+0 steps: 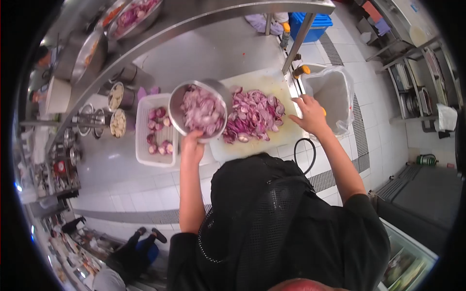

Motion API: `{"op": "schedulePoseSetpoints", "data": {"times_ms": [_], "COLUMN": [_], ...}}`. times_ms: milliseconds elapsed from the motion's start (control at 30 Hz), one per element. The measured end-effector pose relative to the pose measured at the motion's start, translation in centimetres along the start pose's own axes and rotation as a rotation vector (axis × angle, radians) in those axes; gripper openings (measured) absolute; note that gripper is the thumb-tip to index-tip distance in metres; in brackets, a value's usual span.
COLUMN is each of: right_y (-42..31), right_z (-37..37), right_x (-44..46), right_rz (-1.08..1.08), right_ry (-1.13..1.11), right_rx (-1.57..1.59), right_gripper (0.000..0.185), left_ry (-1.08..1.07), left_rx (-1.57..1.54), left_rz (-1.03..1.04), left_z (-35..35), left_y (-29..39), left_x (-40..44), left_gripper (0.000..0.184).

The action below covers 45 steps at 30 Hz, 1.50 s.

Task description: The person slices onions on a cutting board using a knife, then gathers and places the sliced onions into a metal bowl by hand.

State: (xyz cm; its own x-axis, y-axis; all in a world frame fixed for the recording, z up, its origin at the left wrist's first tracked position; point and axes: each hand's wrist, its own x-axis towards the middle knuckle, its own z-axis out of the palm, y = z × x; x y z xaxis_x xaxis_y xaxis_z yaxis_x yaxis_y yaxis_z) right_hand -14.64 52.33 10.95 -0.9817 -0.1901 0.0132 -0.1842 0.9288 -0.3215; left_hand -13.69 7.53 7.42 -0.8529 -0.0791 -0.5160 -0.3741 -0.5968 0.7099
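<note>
My left hand (193,145) grips the near rim of a round metal bowl (173,116), its fingers closed there. The bowl is tilted beside the pile on the board and holds sliced red onions (203,110). More sliced red onions (255,115) lie heaped on a white cutting board (242,153). At the board's right edge is my right hand (310,115), its fingers stretched apart and holding nothing I can see. A small yellow piece (324,111) shows beside this hand; what it belongs to is hidden.
Left of the bowl sits a white plastic tub (140,140) with whole peeled red onions. A lined bin (340,97) stands right of the board. A metal shelf rail (213,18) crosses above the steel counter (204,53). Another person (128,257) is at lower left.
</note>
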Motion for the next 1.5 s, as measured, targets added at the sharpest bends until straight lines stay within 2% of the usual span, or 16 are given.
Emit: {"op": "schedulePoseSetpoints", "data": {"times_ms": [67,133,300,333,367,400,500,633,700,900,933,967,1133,1267,1367,1500], "right_y": [0.2,1.2,-2.7,-3.6,-4.4,-4.9,-5.5,-5.0,-5.1,-7.5,-7.8,-8.1,-9.2,-11.3,-12.1,-11.4], "right_z": [2.8,7.7,12.8,13.0,12.7,12.9,13.9,14.5,14.5,15.1,15.3,15.5,15.2,14.1,14.3,15.8], "right_x": [1.6,2.5,1.3,1.2,1.4,1.7,1.8,0.5,-1.5,-9.9,-11.2,-12.0,-10.3,-1.7,2.4,2.3], "right_rz": [-0.115,-0.172,-0.214,-0.176,-0.217,-0.23,-0.198,-0.221,-0.25,-0.387,-0.464,-0.539,-0.784,-0.324,-0.287,-0.317], "right_ry": [0.023,0.03,0.138,0.207,0.289,0.282,0.335,0.351,0.319,0.265,0.207,0.152,0.02,0.392,0.286,0.322], "right_rx": [0.083,0.333,0.323,0.359,0.349,0.35,0.396,0.418,0.43,0.487,0.494,0.499,0.59,0.365,0.116,0.161], "right_gripper": [0.075,0.098,0.107,0.106,0.087,0.087,0.052,0.041,0.04,0.038,0.041,0.044,0.058,0.064,0.06,0.046], "left_ry": [0.13,0.266,0.403,0.416,0.418,0.418,0.296,0.099,0.026,0.001,-0.018,-0.003,0.094,0.183,0.194,0.224], "left_rx": [0.051,0.06,0.003,-0.005,0.037,0.077,0.107,0.106,0.162,0.039,0.022,0.043,0.058,0.02,0.028,0.003], "left_rz": [0.0,-0.093,-0.238,-0.236,-0.305,-0.375,-0.428,-0.498,-0.488,-0.565,-0.528,-0.543,-0.547,-0.463,-0.424,-0.476], "left_z": [-2.1,-3.1,-9.8,-10.7,-11.4,-11.9,-10.1,-5.7,-1.9,-1.8,-1.6,-1.3,-1.4,-3.1,-3.1,-1.9], "left_y": [-0.9,-2.1,-11.0,-13.0,-15.2,-17.5,-22.4,-25.8,-25.2,-27.3,-26.7,-26.1,-24.8,-25.5,-25.3,-25.4], "left_x": [-8.2,-15.6,-25.0,-24.9,-24.4,-23.5,-18.4,-12.0,-10.7,-8.8,-9.5,-10.1,-12.3,-12.3,-12.3,-11.2], "left_gripper": [0.065,0.072,0.073,0.073,0.071,0.069,0.069,0.064,0.063,0.072,0.074,0.063,0.066,0.07,0.069,0.073]}}
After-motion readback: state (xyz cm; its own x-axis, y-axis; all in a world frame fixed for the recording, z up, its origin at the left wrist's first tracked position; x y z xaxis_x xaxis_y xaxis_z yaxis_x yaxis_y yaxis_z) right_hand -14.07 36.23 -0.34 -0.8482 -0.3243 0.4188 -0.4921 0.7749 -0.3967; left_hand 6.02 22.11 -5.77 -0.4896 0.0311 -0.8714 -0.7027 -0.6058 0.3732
